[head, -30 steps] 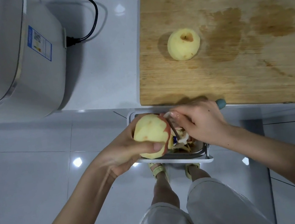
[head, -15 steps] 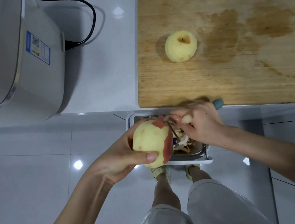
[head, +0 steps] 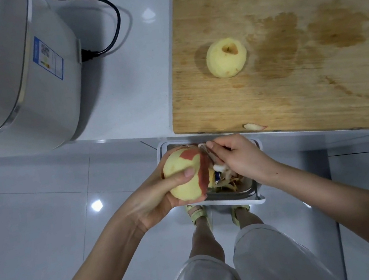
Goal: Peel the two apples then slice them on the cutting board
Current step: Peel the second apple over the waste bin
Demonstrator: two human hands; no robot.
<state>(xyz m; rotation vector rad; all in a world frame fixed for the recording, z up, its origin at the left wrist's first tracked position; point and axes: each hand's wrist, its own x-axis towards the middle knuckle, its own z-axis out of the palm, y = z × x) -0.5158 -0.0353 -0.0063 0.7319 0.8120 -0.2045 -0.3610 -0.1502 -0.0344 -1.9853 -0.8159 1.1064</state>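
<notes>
Over the bin [head: 260, 196], the left hand [head: 161, 198] grips the half-peeled apple [head: 186, 176] while the right hand [head: 237, 155] pinches the peeler [head: 210, 153].

The left hand [head: 157, 200] grips a mostly peeled apple [head: 187, 189], thumb across its front, with a red strip of skin left on the side facing the right hand [head: 240, 157]. The right hand, just beside it, holds a peeler [head: 210, 153] against that strip. Beneath both hands sits a white bin [head: 242, 202] holding peels. Beyond the right hand, a peeled apple [head: 225, 57] rests on the cutting board [head: 305, 95]. A peel scrap [head: 254, 126] lies at the board's near edge. Beyond the left hand, a white appliance [head: 8, 71] stands on the counter [head: 126, 88].
</notes>
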